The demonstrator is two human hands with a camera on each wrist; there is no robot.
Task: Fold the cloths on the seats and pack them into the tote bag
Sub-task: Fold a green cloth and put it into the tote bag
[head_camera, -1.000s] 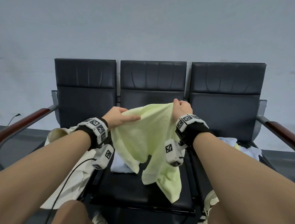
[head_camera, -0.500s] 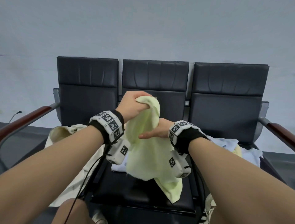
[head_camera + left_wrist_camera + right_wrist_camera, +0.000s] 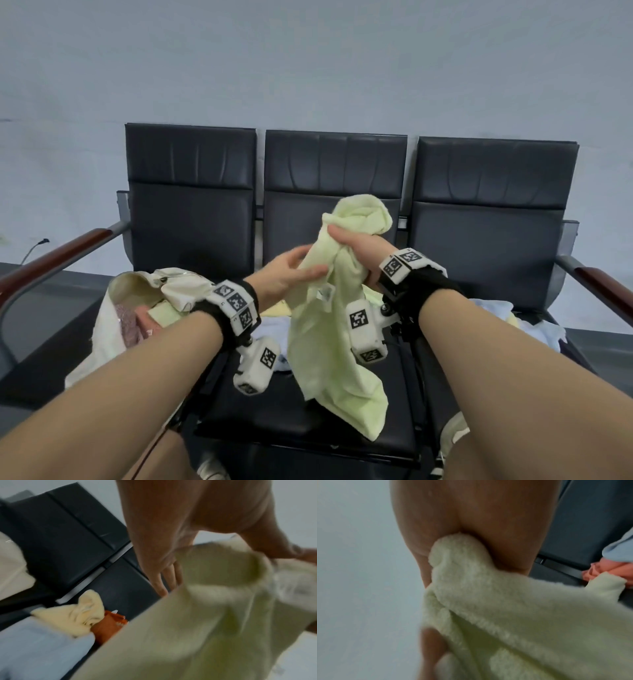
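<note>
We hold the pale green cloth [image 3: 337, 318] in the air above the middle seat [image 3: 308, 407]. Our right hand [image 3: 356, 248] grips its bunched upper part in a closed fist. Our left hand [image 3: 291, 277] lies against the cloth with fingers nearly straight. The tote bag [image 3: 137, 308] stands on the left seat.

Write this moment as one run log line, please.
right hand: grips green cloth near top | left hand: flat against cloth | cloth: hanging, unfolded | tote bag: open, left seat
</note>
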